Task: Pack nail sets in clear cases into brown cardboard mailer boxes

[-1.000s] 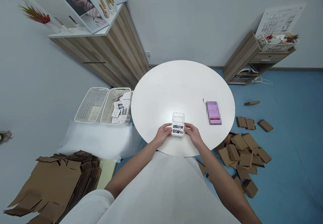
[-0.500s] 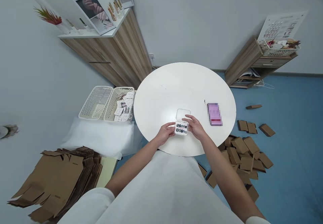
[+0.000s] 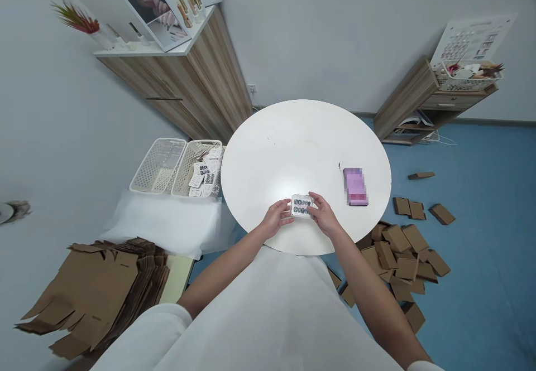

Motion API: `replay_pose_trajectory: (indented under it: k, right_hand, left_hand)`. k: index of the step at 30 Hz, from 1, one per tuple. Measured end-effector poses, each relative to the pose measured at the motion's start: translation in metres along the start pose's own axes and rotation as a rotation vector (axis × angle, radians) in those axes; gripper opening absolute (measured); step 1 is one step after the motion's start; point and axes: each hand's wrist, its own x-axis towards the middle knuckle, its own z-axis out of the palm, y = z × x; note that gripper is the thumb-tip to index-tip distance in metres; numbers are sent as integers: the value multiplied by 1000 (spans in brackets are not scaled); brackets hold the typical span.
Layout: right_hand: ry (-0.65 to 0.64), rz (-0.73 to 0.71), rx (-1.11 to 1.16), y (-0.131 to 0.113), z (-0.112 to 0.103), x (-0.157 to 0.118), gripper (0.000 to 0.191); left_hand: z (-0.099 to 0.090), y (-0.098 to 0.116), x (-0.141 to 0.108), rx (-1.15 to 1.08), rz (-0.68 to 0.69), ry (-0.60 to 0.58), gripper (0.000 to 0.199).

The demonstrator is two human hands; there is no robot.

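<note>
A small clear plastic case of press-on nails is held above the near part of the white round table. Its lid lies down over two rows of dark, patterned nails. My left hand grips the case's left edge between thumb and fingers. On the right side, my right hand has its thumb on top of the case and its fingers behind the edge. A purple, pixelated rectangular item lies on the table to the right of my right hand.
Left of the table stand two white baskets, one holding nail cards. Flattened brown cardboard is stacked at lower left. Small brown boxes lie heaped on the blue floor at right. A wooden cabinet stands behind.
The case's clear lid, raised at the back before, is now folded down over the nails. My right thumb has moved onto its top.
</note>
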Motion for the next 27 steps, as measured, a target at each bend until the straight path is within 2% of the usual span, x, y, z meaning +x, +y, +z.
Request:
replay_pose_trajectory:
  k: [3, 11, 17, 22, 27]
  right_hand:
    - [25, 10, 18, 4, 0, 0, 60]
    - [96, 119, 97, 8, 6, -8, 44]
    - [152, 56, 13, 8, 10, -9, 47]
    - [228, 33, -12, 13, 19, -4, 51]
    - [206, 19, -75, 13, 37, 3, 48]
  left_hand:
    - [1, -3, -1, 138, -19, 37, 44]
    - [-2, -6, 1, 198, 46, 57, 46]
    - [-9, -12, 6, 395, 152, 74, 44]
    - [-14, -20, 9, 446, 231, 131, 46]
    - [-27, -12, -1, 517, 321, 176, 39]
